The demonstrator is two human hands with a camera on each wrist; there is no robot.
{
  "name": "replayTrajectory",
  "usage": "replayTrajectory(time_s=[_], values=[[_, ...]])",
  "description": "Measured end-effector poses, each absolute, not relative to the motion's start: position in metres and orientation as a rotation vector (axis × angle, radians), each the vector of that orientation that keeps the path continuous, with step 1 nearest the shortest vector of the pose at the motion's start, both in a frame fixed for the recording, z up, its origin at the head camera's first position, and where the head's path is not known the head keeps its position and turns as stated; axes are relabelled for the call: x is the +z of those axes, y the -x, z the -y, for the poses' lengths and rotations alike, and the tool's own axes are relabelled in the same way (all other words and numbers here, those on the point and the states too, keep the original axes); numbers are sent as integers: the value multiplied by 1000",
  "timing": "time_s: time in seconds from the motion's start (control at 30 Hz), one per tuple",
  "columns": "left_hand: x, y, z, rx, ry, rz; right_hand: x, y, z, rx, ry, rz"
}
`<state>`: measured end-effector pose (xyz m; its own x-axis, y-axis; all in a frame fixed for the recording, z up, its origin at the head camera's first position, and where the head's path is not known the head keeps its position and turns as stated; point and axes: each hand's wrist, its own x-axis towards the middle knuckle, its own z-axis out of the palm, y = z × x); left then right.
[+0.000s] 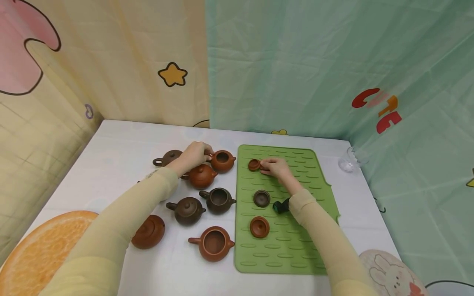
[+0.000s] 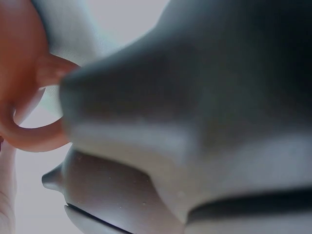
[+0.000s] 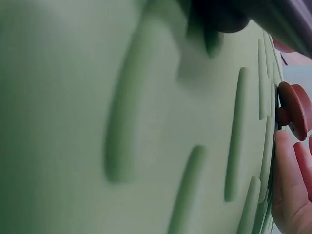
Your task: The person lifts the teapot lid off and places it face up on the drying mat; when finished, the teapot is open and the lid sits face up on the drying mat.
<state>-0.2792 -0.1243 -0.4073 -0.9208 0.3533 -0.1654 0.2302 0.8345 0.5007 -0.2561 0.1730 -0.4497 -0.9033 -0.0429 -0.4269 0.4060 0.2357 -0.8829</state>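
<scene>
The left hand (image 1: 194, 155) pinches the handle of the far lidless red teapot (image 1: 226, 165), which stands on the desk (image 1: 177, 263) just beside the green mat (image 1: 296, 250). The right hand (image 1: 273, 166) grasps nothing firmly: its fingers reach out straight at the rim of the small red lid (image 1: 254, 165), which lies hollow side up near the mat's far left corner.

For good handling, the left hand should do no more than steady its teapot, since the lidded orange teapot (image 1: 201, 177) is just beside it and a sideways tug could knock the two. The small lid appears to rest tilted on its knob, so it will probably rock if pushed from one side; thumb and finger on opposite edges of the rim would be surer. The right forearm is best kept high, for the dark lid (image 1: 261, 198) and the nearer red lid (image 1: 259, 227) lie on the mat close by.

Whether the right fingertips truly touch the lid is hard to tell; the right wrist view cuts it off at the edge. The left wrist view misses the pinch, much of it blocked by a blurred dark shape. The left sleeve (image 1: 140, 218) partly covers a red-brown teapot (image 1: 149, 235) and nearly all of a small dark thing beside it.
</scene>
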Motion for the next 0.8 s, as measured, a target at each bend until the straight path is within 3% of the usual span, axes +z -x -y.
replayTrajectory(time_s=[0.4,0.8], values=[[-404,275,129,725,-480,-2730,-441,255,-178,-1655,-311,-2178],[-383,256,166,802,-596,-2703,-412,246,-154,-1479,-26,-2421]])
